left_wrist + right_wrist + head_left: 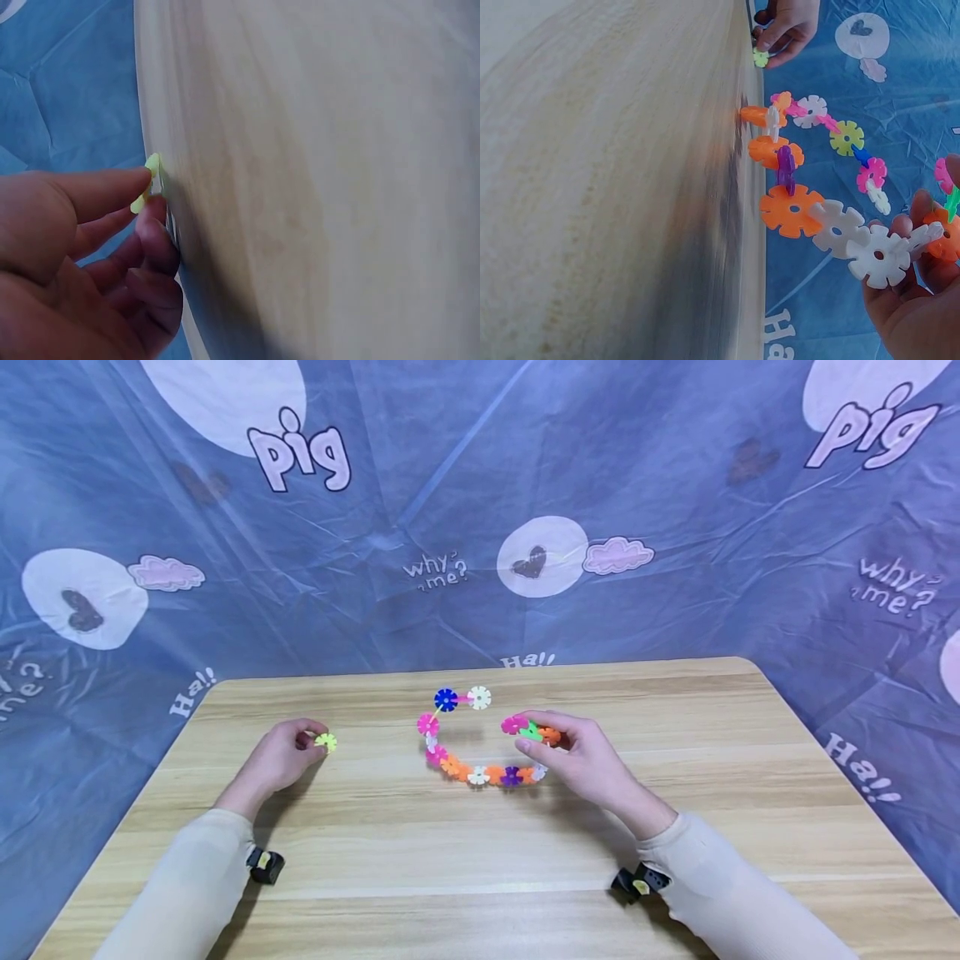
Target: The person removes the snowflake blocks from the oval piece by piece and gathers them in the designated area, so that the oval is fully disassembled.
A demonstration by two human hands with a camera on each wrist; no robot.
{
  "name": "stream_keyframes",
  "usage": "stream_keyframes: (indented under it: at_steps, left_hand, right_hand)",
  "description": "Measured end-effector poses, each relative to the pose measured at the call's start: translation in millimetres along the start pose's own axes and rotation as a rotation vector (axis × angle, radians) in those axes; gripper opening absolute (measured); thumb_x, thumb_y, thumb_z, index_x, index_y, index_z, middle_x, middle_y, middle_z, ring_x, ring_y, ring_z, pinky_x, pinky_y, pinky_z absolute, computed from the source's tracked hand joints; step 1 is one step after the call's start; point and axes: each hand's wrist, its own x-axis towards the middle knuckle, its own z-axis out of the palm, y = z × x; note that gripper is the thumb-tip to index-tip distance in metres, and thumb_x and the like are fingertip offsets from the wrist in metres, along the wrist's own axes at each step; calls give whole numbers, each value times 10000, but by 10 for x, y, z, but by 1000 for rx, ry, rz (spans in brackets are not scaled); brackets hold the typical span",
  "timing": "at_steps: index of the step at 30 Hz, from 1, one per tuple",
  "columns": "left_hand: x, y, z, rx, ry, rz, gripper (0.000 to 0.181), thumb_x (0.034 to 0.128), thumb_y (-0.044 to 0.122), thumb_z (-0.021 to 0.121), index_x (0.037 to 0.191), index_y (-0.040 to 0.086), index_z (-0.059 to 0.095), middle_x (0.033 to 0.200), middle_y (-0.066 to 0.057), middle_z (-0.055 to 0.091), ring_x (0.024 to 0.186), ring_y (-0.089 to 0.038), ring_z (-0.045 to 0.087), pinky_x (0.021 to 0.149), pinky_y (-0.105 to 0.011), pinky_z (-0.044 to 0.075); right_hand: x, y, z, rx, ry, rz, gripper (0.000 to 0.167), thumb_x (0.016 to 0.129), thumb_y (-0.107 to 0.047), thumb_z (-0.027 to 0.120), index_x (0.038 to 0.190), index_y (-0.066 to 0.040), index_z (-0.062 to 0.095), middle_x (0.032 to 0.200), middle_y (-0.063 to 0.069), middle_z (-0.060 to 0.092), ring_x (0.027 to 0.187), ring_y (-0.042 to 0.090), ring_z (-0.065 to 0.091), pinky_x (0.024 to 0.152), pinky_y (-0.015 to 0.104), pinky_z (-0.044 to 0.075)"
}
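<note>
My left hand (288,753) pinches a single yellow-green snowflake disc (326,742) between thumb and fingertips, over the left part of the table. In the left wrist view the disc (154,182) appears edge-on. On the right, my right hand (573,752) holds one end of a chain of interlocked snowflake discs (478,775), near its pink, green and orange pieces. The chain curves leftward in an open loop of orange, white, purple and pink discs. Its far end carries a blue disc (446,699) and a white disc (479,697). Fingers hide part of the held end.
The wood-grain table (435,877) has its far edge against a blue printed cloth (465,468). The cloth also hangs along both sides. A small black camera (266,865) is strapped at the left wrist, another (640,882) at the right.
</note>
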Motion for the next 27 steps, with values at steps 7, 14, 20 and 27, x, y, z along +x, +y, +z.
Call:
stream_keyframes:
  at_steps: [7, 14, 20, 27]
  left_hand:
    - [-10, 18, 6, 67, 0, 4, 301, 942, 122, 670, 1219, 8, 635, 898, -69, 602, 822, -228, 556, 728, -391, 424]
    - [-14, 44, 7, 99, -6, -15, 310, 942, 127, 675, 1218, -6, 630, 921, -89, 608, 825, -240, 557, 726, -400, 428]
    - [-3, 55, 3, 107, -6, -15, 297, 941, 129, 672, 1194, -22, 632, 928, -91, 606, 834, -242, 551, 741, -400, 427]
    - [-13, 40, -1, 92, -13, -30, 305, 952, 158, 657, 1200, -18, 627, 934, -89, 603, 840, -242, 545, 747, -400, 427]
  right_hand:
    - [-6, 1, 3, -10, -2, 1, 416, 921, -322, 748, 1297, -158, 678, 1008, 55, 660, 751, 251, 526, 568, 257, 429]
    - [-14, -3, 2, -10, 2, 10, 426, 917, -324, 752, 1302, -156, 676, 1030, 52, 663, 742, 254, 522, 563, 257, 424]
    - [-14, -8, 1, -8, 10, 14, 427, 914, -324, 756, 1299, -158, 679, 1002, 55, 661, 737, 255, 523, 558, 254, 424]
    - [-12, 5, 1, 14, 9, 14, 431, 911, -313, 760, 1299, -144, 677, 992, 66, 655, 750, 258, 528, 566, 252, 437]
